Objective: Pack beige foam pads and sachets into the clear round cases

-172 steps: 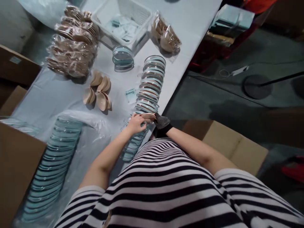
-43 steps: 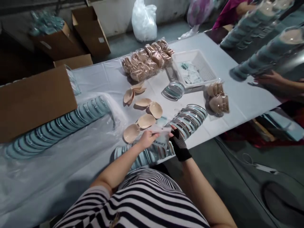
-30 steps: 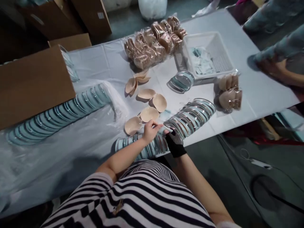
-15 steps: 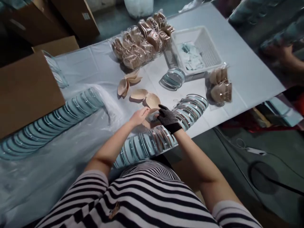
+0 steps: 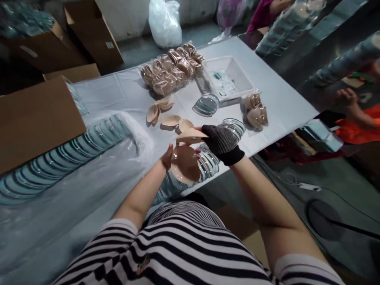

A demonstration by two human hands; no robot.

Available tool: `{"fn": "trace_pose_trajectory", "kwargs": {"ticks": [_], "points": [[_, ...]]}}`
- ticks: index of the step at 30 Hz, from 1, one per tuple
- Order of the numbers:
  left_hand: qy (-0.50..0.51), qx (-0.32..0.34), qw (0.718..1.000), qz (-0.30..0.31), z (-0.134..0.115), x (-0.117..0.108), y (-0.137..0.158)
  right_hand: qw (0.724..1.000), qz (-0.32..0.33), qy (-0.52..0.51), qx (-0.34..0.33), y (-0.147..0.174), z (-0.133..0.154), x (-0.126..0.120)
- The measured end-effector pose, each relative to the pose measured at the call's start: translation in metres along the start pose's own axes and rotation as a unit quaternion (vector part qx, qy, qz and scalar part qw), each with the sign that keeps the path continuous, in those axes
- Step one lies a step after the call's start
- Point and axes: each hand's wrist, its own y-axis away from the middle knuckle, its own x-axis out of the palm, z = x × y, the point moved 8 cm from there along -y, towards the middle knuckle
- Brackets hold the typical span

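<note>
My bare left hand (image 5: 168, 156) holds a beige bra cup (image 5: 185, 163), its smooth glossy inside facing up, with the thumb at its left edge and most fingers hidden beneath. Just above it, a second beige cup (image 5: 190, 135) is gripped from the right by my right hand (image 5: 221, 139), in a dark dotted glove. Whether the two cups are joined, I cannot tell. Behind them lie a loose pair of beige cups (image 5: 171, 120) and a small beige cluster (image 5: 153, 114). Clear-wrapped nested pieces (image 5: 208, 161) sit beneath my hands at the table edge.
Bagged beige cups (image 5: 178, 71) stand at the back beside a white basket (image 5: 246, 81) holding small packets. More bagged cups (image 5: 257, 115) lie right. A long clear-wrapped row (image 5: 59, 158) and a cardboard box (image 5: 35, 122) occupy the left. Co-workers' hands (image 5: 348, 99) show at right.
Both hands have come up from the table edge, now with two beige cups clearly in them. My right hand has moved slightly right. The camera view has tilted upward.
</note>
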Motion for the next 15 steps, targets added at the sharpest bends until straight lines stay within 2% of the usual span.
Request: {"fn": "trace_pose_trajectory", "kwargs": {"ticks": [2, 4, 7, 9, 11, 12, 14, 15], "points": [[0.099, 0.032, 0.992, -0.070, 0.018, 0.002, 0.004, 0.999, 0.023, 0.046, 0.014, 0.025, 0.009, 0.025], [0.186, 0.044, 0.975, -0.113, 0.032, 0.004, 0.007, 0.996, 0.085, 0.038, -0.010, 0.054, 0.018, 0.057], [0.291, -0.020, 0.945, -0.149, 0.044, 0.004, 0.003, 0.989, 0.131, -0.006, -0.063, 0.083, 0.026, 0.085], [0.319, -0.077, 0.926, -0.187, 0.048, -0.002, -0.002, 0.992, 0.120, -0.003, -0.034, 0.088, 0.018, 0.089], [0.306, -0.105, 0.923, -0.207, 0.050, -0.006, -0.006, 0.994, 0.104, 0.009, 0.028, 0.093, 0.001, 0.089], [0.284, -0.106, 0.931, -0.202, 0.051, -0.007, -0.007, 0.994, 0.095, 0.006, 0.061, 0.098, -0.008, 0.090], [0.184, -0.075, 0.963, -0.185, 0.054, -0.012, -0.002, 0.990, 0.059, -0.031, 0.124, 0.119, -0.027, 0.091], [0.094, -0.045, 0.979, -0.174, 0.055, -0.016, 0.005, 0.985, 0.029, -0.060, 0.159, 0.134, -0.036, 0.093]]}}
